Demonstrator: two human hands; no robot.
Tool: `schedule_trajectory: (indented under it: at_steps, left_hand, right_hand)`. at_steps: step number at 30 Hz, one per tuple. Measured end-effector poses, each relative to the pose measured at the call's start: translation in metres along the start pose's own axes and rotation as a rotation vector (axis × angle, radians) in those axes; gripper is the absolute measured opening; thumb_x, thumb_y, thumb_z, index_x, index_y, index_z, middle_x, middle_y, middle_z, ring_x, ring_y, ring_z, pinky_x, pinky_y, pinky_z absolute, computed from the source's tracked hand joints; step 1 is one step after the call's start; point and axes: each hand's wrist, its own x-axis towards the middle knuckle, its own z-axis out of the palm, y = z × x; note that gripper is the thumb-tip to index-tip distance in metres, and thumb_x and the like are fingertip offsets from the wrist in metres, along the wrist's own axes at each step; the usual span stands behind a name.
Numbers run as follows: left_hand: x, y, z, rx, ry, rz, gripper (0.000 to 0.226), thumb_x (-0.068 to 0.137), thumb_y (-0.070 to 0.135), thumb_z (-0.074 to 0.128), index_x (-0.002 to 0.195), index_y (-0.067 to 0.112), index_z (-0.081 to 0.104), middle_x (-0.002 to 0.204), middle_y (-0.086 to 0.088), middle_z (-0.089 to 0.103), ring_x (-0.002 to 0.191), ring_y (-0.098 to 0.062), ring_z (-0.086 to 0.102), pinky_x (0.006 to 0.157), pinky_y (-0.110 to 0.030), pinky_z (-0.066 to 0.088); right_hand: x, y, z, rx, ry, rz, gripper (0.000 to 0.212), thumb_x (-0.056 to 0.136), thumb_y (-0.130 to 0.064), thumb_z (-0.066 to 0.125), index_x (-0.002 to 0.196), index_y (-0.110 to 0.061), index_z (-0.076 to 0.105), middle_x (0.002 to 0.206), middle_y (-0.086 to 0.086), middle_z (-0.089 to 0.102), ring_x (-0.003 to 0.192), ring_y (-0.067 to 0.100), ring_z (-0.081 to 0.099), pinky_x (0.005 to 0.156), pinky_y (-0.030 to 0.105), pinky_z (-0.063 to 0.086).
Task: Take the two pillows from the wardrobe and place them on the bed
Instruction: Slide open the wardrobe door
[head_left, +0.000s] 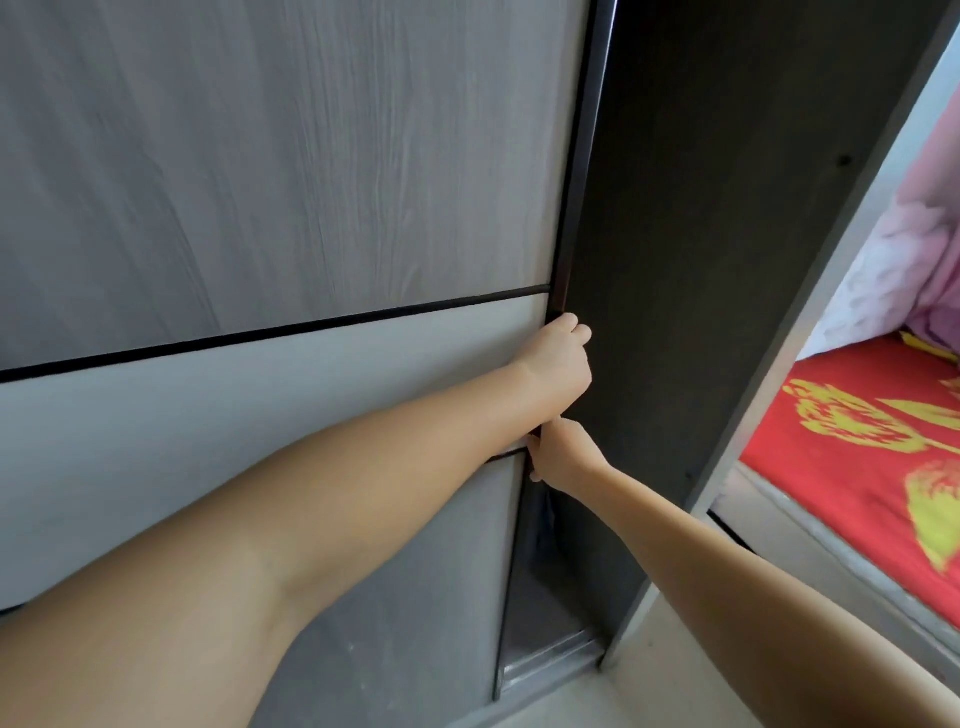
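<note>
A grey wood-grain sliding wardrobe door (270, 171) fills the left and centre of the head view. Its dark right edge (571, 208) stands a narrow gap away from the wardrobe's dark side panel (691, 249). My left hand (563, 364) is curled around that door edge at mid height. Just below it, my right hand (558, 460) grips the same edge. Through the gap only a dark interior and the bottom track (550, 657) show. No pillows are visible. The bed (857, 447), with a red and yellow patterned cover, lies at the right.
A pink and white blanket (904, 260) is heaped at the bed's far end. The bed's grey frame (810, 551) runs close to the wardrobe's side panel, leaving a narrow strip of pale floor (691, 691) between them.
</note>
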Motion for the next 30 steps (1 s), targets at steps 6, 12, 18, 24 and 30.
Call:
schedule_trajectory:
  at_steps: [6, 12, 18, 24, 30]
  left_hand:
    - [-0.071, -0.013, 0.033, -0.067, -0.032, -0.010, 0.027, 0.087, -0.005, 0.045, 0.091, 0.008, 0.069, 0.091, -0.001, 0.066, 0.094, -0.024, 0.045, 0.080, -0.031, 0.026]
    - [-0.158, -0.023, 0.045, 0.084, -0.079, -0.094, 0.026, 0.063, 0.006, 0.056, 0.049, 0.027, 0.062, 0.052, 0.016, 0.056, 0.064, -0.009, 0.051, 0.066, -0.018, 0.041]
    - [-0.223, -0.020, 0.071, 0.051, -0.068, -0.193, 0.047, 0.079, -0.005, 0.038, 0.056, 0.026, 0.066, 0.058, 0.013, 0.058, 0.068, -0.014, 0.055, 0.076, -0.022, 0.049]
    - [-0.292, -0.019, 0.093, -0.009, -0.158, -0.223, 0.042, 0.074, -0.008, 0.041, 0.059, 0.022, 0.068, 0.059, 0.007, 0.062, 0.070, -0.019, 0.061, 0.101, -0.033, 0.048]
    - [-0.343, -0.025, 0.113, 0.039, -0.277, -0.237, 0.022, 0.082, 0.006, 0.058, 0.078, 0.022, 0.073, 0.080, 0.006, 0.071, 0.088, -0.018, 0.065, 0.111, -0.041, 0.035]
  right_hand:
    - [-0.019, -0.044, 0.021, -0.114, -0.164, -0.251, 0.032, 0.098, -0.025, 0.045, 0.099, 0.001, 0.064, 0.093, 0.018, 0.073, 0.087, 0.033, 0.070, 0.084, 0.043, 0.056]
    - [-0.032, -0.090, 0.062, -0.280, -0.219, -0.467, 0.027, 0.092, -0.020, 0.041, 0.064, -0.019, 0.042, 0.074, 0.008, 0.065, 0.082, 0.031, 0.067, 0.050, 0.024, 0.038]
    - [-0.039, -0.137, 0.105, -0.283, -0.298, -0.579, 0.039, 0.092, -0.043, 0.044, 0.059, -0.022, 0.041, 0.071, 0.002, 0.054, 0.070, 0.023, 0.052, 0.066, 0.028, 0.041]
    - [-0.064, -0.191, 0.151, -0.316, -0.228, -0.717, 0.027, 0.092, -0.036, 0.042, 0.078, -0.014, 0.052, 0.062, -0.002, 0.047, 0.061, 0.023, 0.048, 0.046, 0.021, 0.030]
    - [-0.087, -0.232, 0.180, -0.287, -0.233, -0.791, 0.031, 0.094, -0.036, 0.042, 0.084, -0.014, 0.061, 0.069, -0.001, 0.052, 0.066, 0.022, 0.053, 0.046, 0.021, 0.031]
